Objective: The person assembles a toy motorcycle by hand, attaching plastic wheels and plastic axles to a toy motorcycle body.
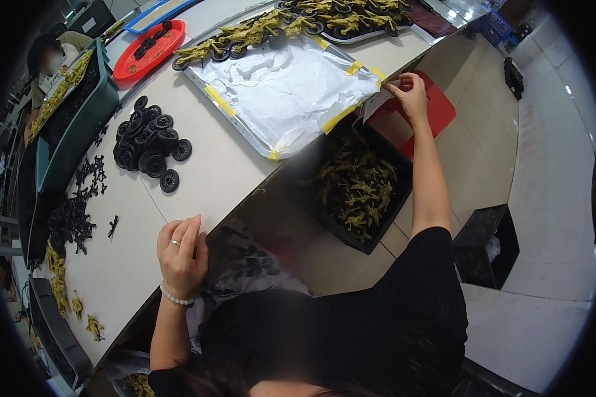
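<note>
At the right corner of a shallow tray (245, 135) lined with crumpled white paper (291, 86), my right hand (409, 96) is closed in a pinch. Strips of yellow tape (341, 118) hold the paper to the rim, and one taped corner lies right by my fingertips. What they pinch is too small to make out. My left hand (181, 255) is over the table's front edge, its fingers loosely extended with nothing visible in them. Beyond it is a pile of black toy wheels (146, 142). Yellow toy motorcycles (258, 33) with black wheels stand along the tray's far side.
Below the table edge is a black crate (361, 178) of yellow parts, beside a red stool (437, 106). Small black parts (76, 218) lie at left near a green bin (73, 132). A red tray (149, 49) sits farther back, near another person. A black bin (487, 245) stands right.
</note>
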Demonstrator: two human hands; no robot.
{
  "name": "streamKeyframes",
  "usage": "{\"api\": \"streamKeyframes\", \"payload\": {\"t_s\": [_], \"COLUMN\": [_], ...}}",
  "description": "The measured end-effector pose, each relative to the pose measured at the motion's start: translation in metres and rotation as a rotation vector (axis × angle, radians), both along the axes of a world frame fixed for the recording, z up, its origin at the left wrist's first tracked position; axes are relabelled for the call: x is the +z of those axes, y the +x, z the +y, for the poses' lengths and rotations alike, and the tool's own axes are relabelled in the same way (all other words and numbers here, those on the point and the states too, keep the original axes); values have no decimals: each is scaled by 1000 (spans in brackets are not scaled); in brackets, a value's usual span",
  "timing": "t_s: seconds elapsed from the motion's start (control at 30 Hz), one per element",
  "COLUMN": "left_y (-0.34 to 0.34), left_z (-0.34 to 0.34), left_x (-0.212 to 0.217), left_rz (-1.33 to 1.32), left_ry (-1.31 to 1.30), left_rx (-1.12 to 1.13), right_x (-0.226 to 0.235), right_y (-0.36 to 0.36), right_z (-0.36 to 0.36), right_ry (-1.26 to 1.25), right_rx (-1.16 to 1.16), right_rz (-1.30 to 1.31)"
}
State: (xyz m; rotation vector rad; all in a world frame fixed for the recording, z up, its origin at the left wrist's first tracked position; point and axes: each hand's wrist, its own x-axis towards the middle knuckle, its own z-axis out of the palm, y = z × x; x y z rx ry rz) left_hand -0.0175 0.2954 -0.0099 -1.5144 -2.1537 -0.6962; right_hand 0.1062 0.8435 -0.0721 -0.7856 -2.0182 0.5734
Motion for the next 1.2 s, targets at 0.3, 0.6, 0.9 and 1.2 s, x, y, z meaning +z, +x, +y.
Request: {"api": "streamKeyframes", "payload": {"t_s": [0.3, 0.6, 0.9, 1.2], "left_y": [0, 2, -1, -1], "left_z": [-1, 0, -2, -5], "left_x": [-1, -2, -1, 1], "left_rz": [7, -13, -55, -98], "left_ry": [-6, -14, -7, 15], "left_rx": [-5, 11, -4, -35], "right_x": [-17, -22, -38, -24], "right_y": [-8, -12, -32, -23], "right_z": [14, 12, 15, -17], "right_ry": [-356, -637, -558, -650], "right_rx": [276, 402, 55, 8], "right_rz": [213, 331, 403, 603]}}
